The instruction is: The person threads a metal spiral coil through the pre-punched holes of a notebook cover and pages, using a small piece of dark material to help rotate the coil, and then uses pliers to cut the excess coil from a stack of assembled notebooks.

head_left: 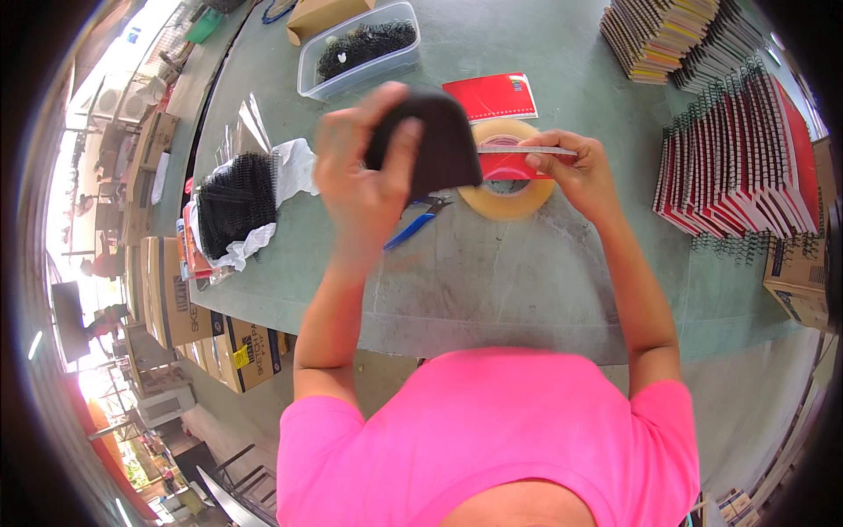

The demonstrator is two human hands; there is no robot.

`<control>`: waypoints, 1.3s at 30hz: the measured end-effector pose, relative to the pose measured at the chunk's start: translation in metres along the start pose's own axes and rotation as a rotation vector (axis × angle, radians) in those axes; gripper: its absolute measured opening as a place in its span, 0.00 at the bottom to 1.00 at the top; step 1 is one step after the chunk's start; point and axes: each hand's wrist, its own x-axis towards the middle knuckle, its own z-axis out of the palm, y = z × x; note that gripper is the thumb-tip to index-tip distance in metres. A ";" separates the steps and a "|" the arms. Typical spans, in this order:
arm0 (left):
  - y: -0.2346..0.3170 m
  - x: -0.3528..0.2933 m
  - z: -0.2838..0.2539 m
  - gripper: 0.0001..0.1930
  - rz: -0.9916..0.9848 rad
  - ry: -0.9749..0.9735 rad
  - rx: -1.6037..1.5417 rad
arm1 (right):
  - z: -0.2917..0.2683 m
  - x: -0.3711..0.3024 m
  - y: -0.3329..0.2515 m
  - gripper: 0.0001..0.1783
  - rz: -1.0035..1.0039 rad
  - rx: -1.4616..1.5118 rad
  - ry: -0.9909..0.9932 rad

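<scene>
My left hand [362, 162], smeared by motion, is closed around a black block-like thing with one rounded end [428, 140]. Its exact kind is unclear. Between the thumb and fingers of my right hand [566, 167] is a thin red notebook [509, 164], tilted so that its white edge faces up. The notebook is over a large roll of clear yellowish tape [503, 209], and I cannot tell whether they touch. Blue-handled cutting pliers [408, 230] lie below the black block, partly hidden by it. Beyond the roll lies another red notebook [490, 95] with holes along its near edge.
Stacked spiral-bound red notebooks [738, 162] stand at the right, with more notebooks [654, 39] behind. A clear plastic tub [358, 75] holds black coils. A pile of black spiral coils [233, 206] lies on wrapping at the left. Cardboard boxes [167, 290] stand beside the table's left edge.
</scene>
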 end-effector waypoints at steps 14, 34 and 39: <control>0.009 0.006 0.013 0.17 0.042 -0.015 -0.007 | -0.005 -0.006 0.001 0.13 -0.007 0.072 -0.089; 0.028 0.021 0.031 0.15 0.058 -0.072 -0.214 | -0.020 -0.010 0.016 0.18 -0.014 -0.049 -0.170; 0.029 0.033 0.033 0.14 0.002 0.076 -0.242 | -0.010 -0.013 0.015 0.18 -0.051 0.015 -0.135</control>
